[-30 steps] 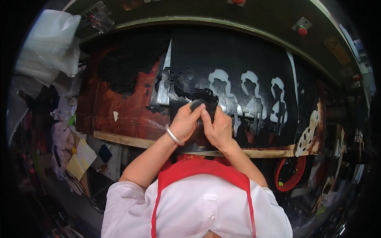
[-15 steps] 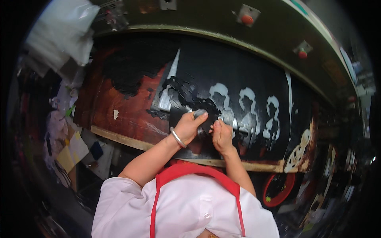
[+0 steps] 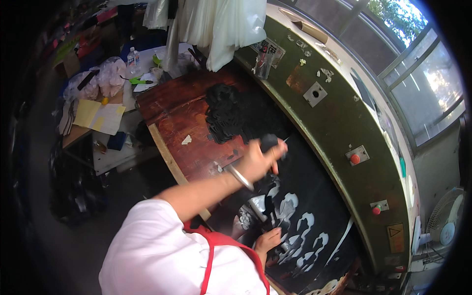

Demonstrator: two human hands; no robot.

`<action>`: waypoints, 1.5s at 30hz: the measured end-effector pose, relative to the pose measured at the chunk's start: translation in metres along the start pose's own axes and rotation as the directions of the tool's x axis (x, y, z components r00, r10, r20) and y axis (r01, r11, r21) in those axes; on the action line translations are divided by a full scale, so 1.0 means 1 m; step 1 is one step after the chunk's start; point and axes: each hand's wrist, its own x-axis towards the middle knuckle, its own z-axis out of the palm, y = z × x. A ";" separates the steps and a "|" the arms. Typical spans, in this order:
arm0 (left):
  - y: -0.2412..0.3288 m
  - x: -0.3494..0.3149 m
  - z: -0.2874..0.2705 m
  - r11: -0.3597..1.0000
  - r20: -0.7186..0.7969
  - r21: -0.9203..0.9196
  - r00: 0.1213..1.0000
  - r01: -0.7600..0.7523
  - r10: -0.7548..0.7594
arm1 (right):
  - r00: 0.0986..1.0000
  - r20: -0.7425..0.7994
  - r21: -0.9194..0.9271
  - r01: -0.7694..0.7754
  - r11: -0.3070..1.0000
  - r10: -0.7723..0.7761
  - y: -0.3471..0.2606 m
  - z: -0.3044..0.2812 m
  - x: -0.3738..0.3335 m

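Note:
My left hand (image 3: 256, 162), blurred by motion and with a silver bangle at its wrist, is raised over the work surface. Between its thumb and fingers is a dark rounded piece (image 3: 269, 142), whose kind I cannot make out. Lower down, my right hand (image 3: 268, 240) is closed beside pale, curved cut-out shapes (image 3: 305, 222) on a black sheet (image 3: 307, 177). Dark material lies near its fingertips, but what it grips is unclear. A heap of flat black pieces (image 3: 223, 113) lies beyond my left hand on the reddish-brown board (image 3: 169, 118).
A green machine beam (image 3: 324, 123) with red buttons (image 3: 355, 159) spans the far side. Clear plastic bags (image 3: 221, 29) hang at the top. At left, a side table holds papers (image 3: 101, 115) and a bottle (image 3: 132, 59). A fan (image 3: 445, 226) stands at right.
My view has swung left, bringing the side table and window in. My hands have parted: the left went toward the black heap with the dark piece, the right stays near the pale shapes.

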 end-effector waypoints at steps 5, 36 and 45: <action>0.112 0.051 -0.046 0.930 0.193 0.036 0.916 -0.365 0.352 | 0.986 0.165 -0.081 -0.013 0.997 0.026 0.041 -0.003 -0.030; -0.030 0.190 -0.187 -0.032 0.703 0.628 0.549 -0.777 0.452 | 0.434 0.712 -0.025 -0.770 0.637 0.553 -0.031 -0.096 0.026; -0.082 0.082 -0.167 0.043 0.733 0.632 0.615 -0.774 0.289 | 0.703 0.227 0.051 -0.700 0.712 0.674 0.079 -0.182 0.027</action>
